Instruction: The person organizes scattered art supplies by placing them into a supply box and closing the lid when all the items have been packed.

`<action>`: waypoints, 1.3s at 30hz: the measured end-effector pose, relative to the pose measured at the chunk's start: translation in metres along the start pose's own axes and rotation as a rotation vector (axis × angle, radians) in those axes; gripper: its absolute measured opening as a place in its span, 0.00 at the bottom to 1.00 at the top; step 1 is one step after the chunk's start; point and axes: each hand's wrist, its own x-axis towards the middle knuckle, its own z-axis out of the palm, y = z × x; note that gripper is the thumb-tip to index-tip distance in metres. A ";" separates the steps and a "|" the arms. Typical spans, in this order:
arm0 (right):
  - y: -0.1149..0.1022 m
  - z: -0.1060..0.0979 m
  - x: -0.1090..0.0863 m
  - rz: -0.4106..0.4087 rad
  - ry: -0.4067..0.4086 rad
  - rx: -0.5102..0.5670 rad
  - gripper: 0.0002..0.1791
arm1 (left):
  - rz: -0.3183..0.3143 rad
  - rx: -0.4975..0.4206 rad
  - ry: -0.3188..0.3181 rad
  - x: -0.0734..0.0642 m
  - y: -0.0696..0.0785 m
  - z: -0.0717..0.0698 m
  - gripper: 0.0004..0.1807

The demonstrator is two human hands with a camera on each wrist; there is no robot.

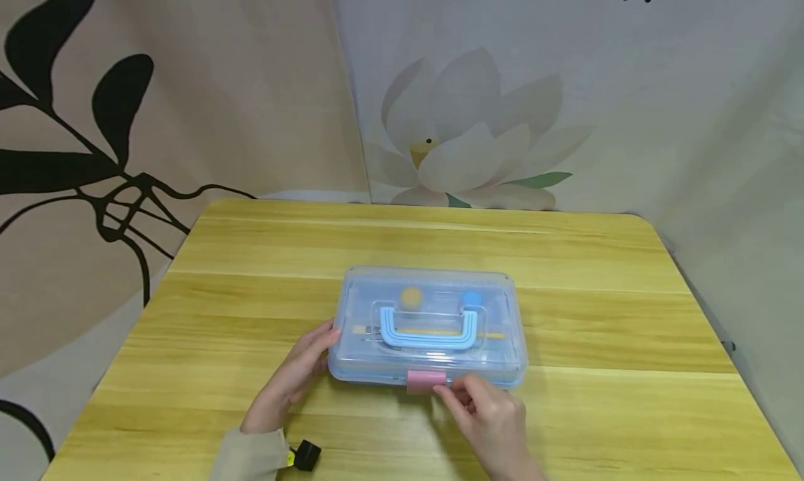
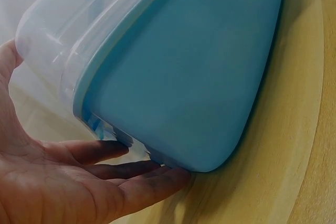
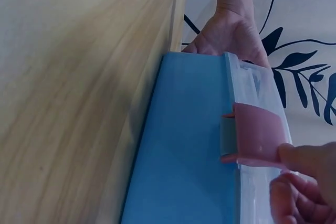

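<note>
A plastic box [image 1: 364, 362] with a light-blue base [image 3: 184, 140], a clear lid [image 1: 433, 275] and a blue carrying handle [image 1: 428, 341] sits on the wooden table. Against its left end rests my left hand [image 1: 298, 369], fingers fairly straight along the side. In the left wrist view the thumb touches the edge of the lid [image 2: 47, 35]. My right hand [image 1: 493, 418] is at the front with thumb and curled fingers at the right corner of a pink latch [image 1: 426, 381]. The latch tilts outward from the box in the right wrist view, the thumb pressing its edge.
Through the lid, a tan round piece [image 1: 411, 299], a blue round piece [image 1: 472, 299] and a thin yellowish stick [image 1: 493, 335] show faintly. The wooden table [image 1: 597, 341] extends around the box. Behind it hangs a printed curtain [image 1: 251, 83].
</note>
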 end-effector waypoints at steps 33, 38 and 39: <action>0.006 0.011 -0.008 0.067 0.260 -0.352 0.47 | 0.004 0.004 0.038 0.000 -0.002 0.003 0.33; 0.013 0.003 -0.009 0.289 0.100 -0.209 0.69 | 0.017 0.006 0.054 -0.001 -0.001 0.006 0.32; 0.014 0.001 -0.010 0.330 0.063 -0.170 0.71 | 0.034 0.013 0.066 -0.002 -0.001 0.007 0.32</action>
